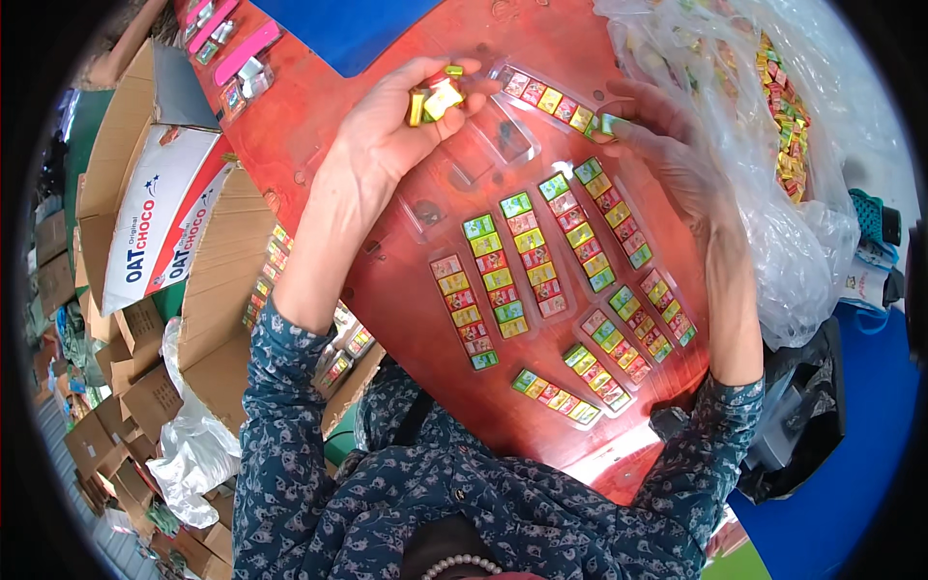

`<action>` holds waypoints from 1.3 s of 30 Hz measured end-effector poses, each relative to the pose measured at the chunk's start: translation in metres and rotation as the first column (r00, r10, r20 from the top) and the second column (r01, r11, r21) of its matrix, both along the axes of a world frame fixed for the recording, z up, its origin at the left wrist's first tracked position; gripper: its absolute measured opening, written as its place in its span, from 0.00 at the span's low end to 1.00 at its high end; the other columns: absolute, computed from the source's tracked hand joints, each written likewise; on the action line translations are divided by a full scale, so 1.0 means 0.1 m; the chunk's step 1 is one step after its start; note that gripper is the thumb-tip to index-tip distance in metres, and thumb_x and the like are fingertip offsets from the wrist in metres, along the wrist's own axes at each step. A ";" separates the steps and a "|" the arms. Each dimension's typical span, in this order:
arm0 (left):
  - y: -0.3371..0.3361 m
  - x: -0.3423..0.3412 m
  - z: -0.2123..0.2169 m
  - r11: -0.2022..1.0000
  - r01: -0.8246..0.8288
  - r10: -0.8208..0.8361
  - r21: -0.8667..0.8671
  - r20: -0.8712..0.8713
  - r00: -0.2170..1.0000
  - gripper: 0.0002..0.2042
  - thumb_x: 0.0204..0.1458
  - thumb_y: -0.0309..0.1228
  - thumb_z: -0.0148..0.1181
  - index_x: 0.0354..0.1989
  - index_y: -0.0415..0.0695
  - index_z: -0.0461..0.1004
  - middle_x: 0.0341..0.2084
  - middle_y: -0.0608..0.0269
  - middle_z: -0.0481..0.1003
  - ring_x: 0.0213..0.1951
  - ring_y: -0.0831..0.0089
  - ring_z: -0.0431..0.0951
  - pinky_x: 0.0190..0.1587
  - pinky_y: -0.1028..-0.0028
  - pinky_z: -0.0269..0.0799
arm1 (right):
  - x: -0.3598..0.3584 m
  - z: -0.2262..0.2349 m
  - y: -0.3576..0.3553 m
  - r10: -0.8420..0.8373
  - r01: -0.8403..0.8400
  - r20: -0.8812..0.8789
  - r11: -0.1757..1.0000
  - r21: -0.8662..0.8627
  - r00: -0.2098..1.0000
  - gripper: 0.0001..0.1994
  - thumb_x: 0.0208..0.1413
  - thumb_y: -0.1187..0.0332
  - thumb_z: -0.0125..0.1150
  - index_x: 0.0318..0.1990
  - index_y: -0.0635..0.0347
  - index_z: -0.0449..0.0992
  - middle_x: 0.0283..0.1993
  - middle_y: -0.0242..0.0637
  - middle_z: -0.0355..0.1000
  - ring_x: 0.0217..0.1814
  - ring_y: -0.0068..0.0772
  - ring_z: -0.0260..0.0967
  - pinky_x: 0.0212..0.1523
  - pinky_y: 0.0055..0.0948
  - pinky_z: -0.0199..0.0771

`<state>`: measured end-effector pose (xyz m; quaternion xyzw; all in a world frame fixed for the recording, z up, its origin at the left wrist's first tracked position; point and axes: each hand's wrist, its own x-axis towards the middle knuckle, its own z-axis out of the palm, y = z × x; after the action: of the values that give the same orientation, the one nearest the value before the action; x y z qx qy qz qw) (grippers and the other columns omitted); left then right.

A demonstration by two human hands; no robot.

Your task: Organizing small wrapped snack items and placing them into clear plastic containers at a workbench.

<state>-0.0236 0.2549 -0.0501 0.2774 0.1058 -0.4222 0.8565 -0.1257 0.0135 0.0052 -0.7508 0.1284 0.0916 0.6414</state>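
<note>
Nearest the person, the red table [387, 290] is bounded by a lower edge just above the patterned sleeves, where little bare room is left. Filled clear plastic trays [498, 275] of small wrapped candies are laid in rows across the table's middle, their long axes running from upper left to lower right, roughly parallel and close beside one another. Bare wood is left between these rows and the hands, partly taken by empty clear trays [503, 130]. To the left, beyond the table's edge, open cardboard boxes [222, 290] are stacked, one holding more filled trays.

Farther up, a handful of loose wrapped candies [435, 97] is gripped in the closed left hand [387, 126]. One partly filled tray [556, 97] is lying at the top, its long axis pointing toward the lower right; its right end is touched by the fingertips of the right hand [667, 145], pinched on a single green candy [607, 123]. Beyond, at the table's right edge, a large clear plastic bag [793, 193] of candies is crowded against the right hand.
</note>
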 end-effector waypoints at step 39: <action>-0.07 -0.14 0.03 0.987 -0.055 0.048 0.148 0.054 0.997 0.12 0.56 0.30 0.45 0.40 0.32 0.68 0.35 0.45 0.74 0.35 0.51 0.77 0.35 0.64 0.78 | 0.91 -0.60 0.39 0.405 0.001 0.410 0.711 -0.703 0.817 0.07 0.42 0.82 0.59 0.32 0.66 0.75 0.27 0.40 0.74 0.29 0.24 0.71 0.29 0.24 0.70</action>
<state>-0.0374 0.2476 -0.0471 0.3485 0.1225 -0.3836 0.8464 -0.0349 0.0528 -0.0549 -0.9348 -0.1189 -0.1022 0.3188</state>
